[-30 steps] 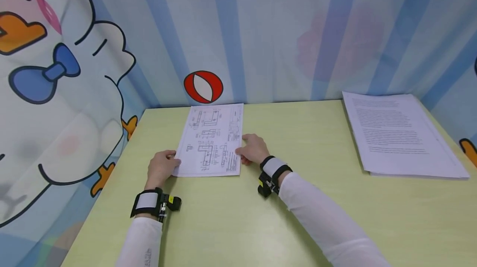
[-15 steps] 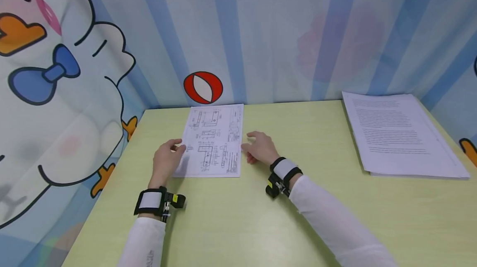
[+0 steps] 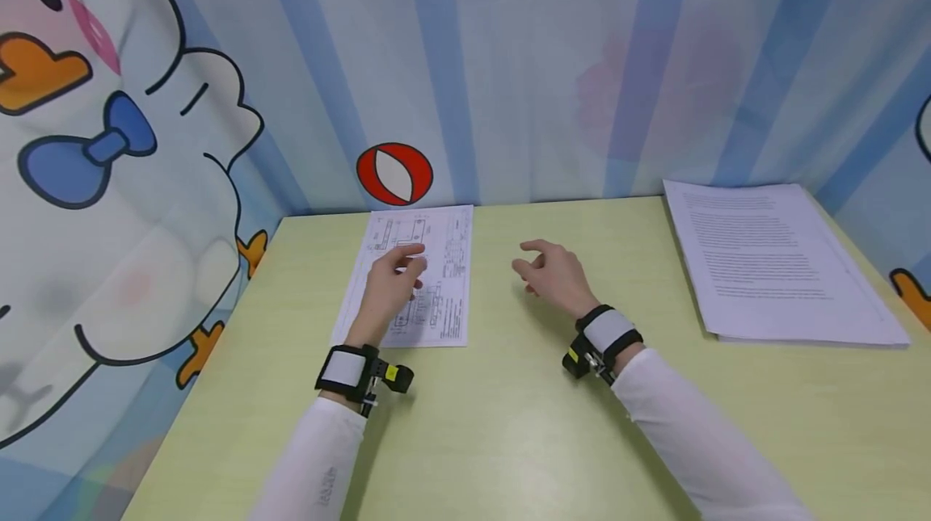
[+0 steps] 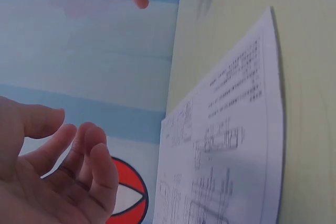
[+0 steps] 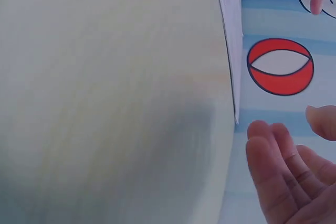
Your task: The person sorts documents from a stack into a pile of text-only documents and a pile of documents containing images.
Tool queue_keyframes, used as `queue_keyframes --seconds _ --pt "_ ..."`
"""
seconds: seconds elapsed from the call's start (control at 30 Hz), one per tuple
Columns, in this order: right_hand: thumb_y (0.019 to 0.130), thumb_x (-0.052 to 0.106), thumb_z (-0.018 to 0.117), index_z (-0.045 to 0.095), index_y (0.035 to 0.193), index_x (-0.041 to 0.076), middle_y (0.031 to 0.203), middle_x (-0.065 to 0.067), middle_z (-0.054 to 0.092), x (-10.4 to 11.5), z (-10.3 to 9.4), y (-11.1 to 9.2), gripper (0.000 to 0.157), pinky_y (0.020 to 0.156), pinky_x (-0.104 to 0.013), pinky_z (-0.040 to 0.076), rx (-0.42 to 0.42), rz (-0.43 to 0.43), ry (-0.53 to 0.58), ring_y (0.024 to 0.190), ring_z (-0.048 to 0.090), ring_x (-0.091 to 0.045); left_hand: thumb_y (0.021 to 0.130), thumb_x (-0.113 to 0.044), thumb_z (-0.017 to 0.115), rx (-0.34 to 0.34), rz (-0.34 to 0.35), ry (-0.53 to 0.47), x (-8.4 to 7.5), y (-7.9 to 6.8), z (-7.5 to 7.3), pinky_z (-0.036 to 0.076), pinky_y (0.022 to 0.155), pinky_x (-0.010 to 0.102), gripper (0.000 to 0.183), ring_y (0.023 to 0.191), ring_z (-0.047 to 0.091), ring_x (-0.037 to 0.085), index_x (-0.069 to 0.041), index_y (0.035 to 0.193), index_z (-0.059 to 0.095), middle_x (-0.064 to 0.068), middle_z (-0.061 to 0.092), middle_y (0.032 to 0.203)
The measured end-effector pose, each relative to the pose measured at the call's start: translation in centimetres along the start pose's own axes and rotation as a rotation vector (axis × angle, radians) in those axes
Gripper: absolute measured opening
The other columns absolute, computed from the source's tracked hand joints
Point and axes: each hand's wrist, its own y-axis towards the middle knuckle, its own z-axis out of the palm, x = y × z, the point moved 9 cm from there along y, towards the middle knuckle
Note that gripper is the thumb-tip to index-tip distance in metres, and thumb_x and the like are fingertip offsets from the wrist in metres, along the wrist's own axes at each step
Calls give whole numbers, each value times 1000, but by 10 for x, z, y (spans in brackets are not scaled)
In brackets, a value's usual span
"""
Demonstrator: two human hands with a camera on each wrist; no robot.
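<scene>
A sheet of paper printed with technical drawings (image 3: 451, 295) lies flat at the back left of the table, by the curtain. Above it hovers the left hand (image 3: 393, 283), holding nothing, its fingers loosely bent; in the left wrist view the hand (image 4: 68, 171) is apart from the paper (image 4: 236, 129). To the right of the sheet, the right hand (image 3: 558, 275) is raised over bare tabletop with loosely bent fingers and nothing in them. The right wrist view shows that hand (image 5: 294, 177) with thumb and fingers apart.
A thick stack of text-printed paper (image 3: 778, 262) lies at the table's right side. The pale yellow-green table (image 3: 494, 440) meets a striped blue curtain (image 3: 509, 85) at its back edge. Both wrists wear strapped cameras.
Both hands have come away from the sheet's edges. The left hand has moved up and right over the sheet; the right hand has moved right, away from it. The sheet stays in place.
</scene>
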Motion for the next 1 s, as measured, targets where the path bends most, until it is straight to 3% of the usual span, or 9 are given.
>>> queue_keyframes --seconds 0.2,0.33,0.43,0.53,0.77,1.0 --pt "90 37 57 50 133 9 107 -18 69 -2 -29 -8 51 73 -42 53 -46 -54 -76 88 67 -30 94 -29 51 88 -5 -96 -24 -3 36 50 64 28 31 91 59 36 -20 123 58 9 61 106" --pt "90 38 58 45 138 9 120 -22 63 -11 -50 -15 58 86 -50 50 -48 -72 -74 105 61 -35 94 -28 51 115 68 -75 -45 -4 55 49 69 29 31 91 59 26 -19 123 59 6 61 106" --pt "90 41 56 41 140 8 126 -26 58 -18 -67 -22 62 90 -53 47 -66 -81 -107 111 57 -38 94 -26 51 138 137 -69 -61 -5 70 49 70 30 33 90 57 21 -18 125 56 6 61 108" --pt "90 44 55 40 141 7 129 -27 55 -24 -82 -27 65 91 -56 44 -92 -78 -131 116 52 -40 94 -25 51 164 164 -68 -73 -8 84 48 69 29 37 91 59 20 -18 130 52 6 60 112" --pt "88 47 55 32 145 8 135 -29 49 -32 -112 -37 73 94 -59 40 -119 -48 -139 124 43 -44 94 -25 52 212 223 5 -86 -14 121 48 64 26 37 87 61 18 -18 130 53 5 63 111" --pt "88 52 53 17 150 10 145 -32 32 -52 -151 -53 83 98 -66 30 -127 9 -148 131 29 -50 94 -25 52 277 250 20 -95 -30 155 48 66 25 33 83 60 14 -17 126 57 3 64 108"
